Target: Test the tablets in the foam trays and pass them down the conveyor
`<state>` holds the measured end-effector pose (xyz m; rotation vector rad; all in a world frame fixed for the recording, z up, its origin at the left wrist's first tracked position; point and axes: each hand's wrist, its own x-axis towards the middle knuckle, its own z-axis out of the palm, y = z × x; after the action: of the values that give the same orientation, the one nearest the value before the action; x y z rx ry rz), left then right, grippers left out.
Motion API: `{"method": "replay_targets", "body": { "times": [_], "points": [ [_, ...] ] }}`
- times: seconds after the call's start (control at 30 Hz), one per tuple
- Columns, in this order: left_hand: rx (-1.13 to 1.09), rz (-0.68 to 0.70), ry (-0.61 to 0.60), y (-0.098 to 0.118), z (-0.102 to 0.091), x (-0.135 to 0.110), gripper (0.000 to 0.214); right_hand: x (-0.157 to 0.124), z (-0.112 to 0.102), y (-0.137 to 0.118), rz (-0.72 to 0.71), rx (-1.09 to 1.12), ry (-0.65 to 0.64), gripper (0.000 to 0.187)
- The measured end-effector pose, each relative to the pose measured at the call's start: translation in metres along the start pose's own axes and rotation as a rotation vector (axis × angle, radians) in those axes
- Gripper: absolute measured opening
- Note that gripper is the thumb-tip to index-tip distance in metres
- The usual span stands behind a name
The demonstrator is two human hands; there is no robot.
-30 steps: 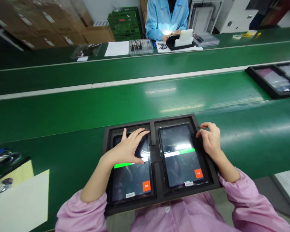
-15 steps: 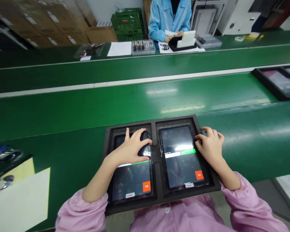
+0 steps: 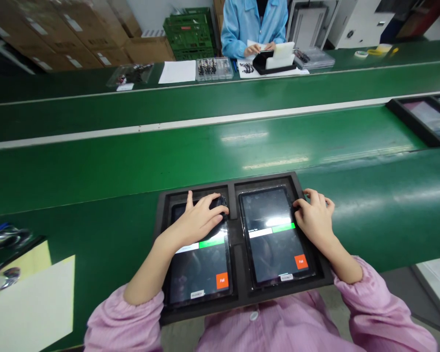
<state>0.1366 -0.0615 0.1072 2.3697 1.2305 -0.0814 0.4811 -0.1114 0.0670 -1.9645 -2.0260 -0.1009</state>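
I log a long green belt conveyor (image 3: 205, 166) filling the view, with a second belt beyond it behind a white strip (image 3: 139, 129). Across the far side, a person in a light blue smock (image 3: 254, 24) handles a black-and-white holder (image 3: 275, 58). Brown cardboard cartons (image 3: 47, 34) and green plastic crates (image 3: 188, 32) stand behind them. Nothing blocks my view of the work.

On the near belt sits a black foam tray (image 3: 242, 305) with two compartments, each holding a glossy black tablet. The left tablet (image 3: 200, 274) and right tablet (image 3: 267, 230) lie flat, side by side, each showing a green bar and an orange square "Fail" button (image 3: 301, 261).

The left hand (image 3: 200, 220) arches over the left tablet's upper half, thumb apart, fingers close together. A dark rounded shape under them is unclear. The right hand (image 3: 313, 217) rests at the right tablet's right edge, its fingers (image 3: 300, 203) curled and slightly spread. Pink sleeves (image 3: 381, 308) enter from below.
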Motion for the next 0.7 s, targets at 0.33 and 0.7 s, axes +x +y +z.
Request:
{"method": "replay_targets", "body": {
  "times": [0.33, 0.7],
  "points": [
    [0.036, -0.015, 0.027, 0.004, 0.0, 0.003, 0.049, 0.0, 0.007, 0.002, 0.019, 0.047, -0.031, 0.04],
    [0.082, -0.017, 0.049, 0.005, 0.001, 0.006, 0.047, 0.002, 0.016, 0.015, 0.044, 0.242, -0.068, 0.045]
  ]
}}
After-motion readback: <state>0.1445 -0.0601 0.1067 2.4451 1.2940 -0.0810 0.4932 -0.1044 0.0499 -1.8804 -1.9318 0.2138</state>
